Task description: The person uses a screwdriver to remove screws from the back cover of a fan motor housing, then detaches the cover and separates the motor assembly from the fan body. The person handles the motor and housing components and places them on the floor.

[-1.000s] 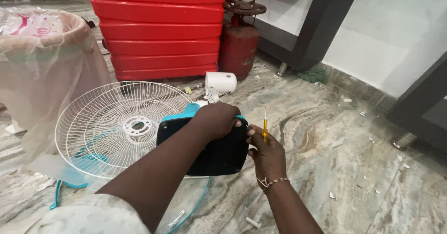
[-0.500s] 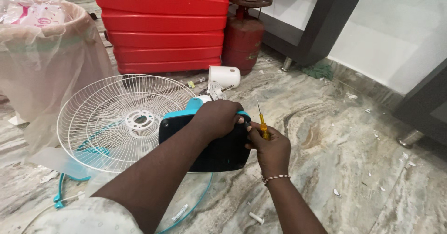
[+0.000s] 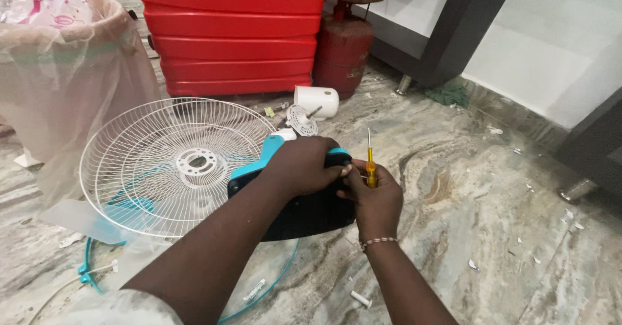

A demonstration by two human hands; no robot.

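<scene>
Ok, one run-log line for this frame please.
left hand: grips fan base | right hand: holds yellow screwdriver upright | white fan grille: flat on floor beside

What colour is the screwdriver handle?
Yellow. The screwdriver stands upright in the right hand; the head view shows it.

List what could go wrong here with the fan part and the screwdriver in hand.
1. The right hand holds the yellow-handled screwdriver tip up beside the left hand; a slip might jab fingers.
2. The black and teal plastic fan base is propped on edge against the white wire fan grille; it could tip and bend the wires.
3. The small white plastic peg lies loose on the marble floor and might get lost.
</scene>
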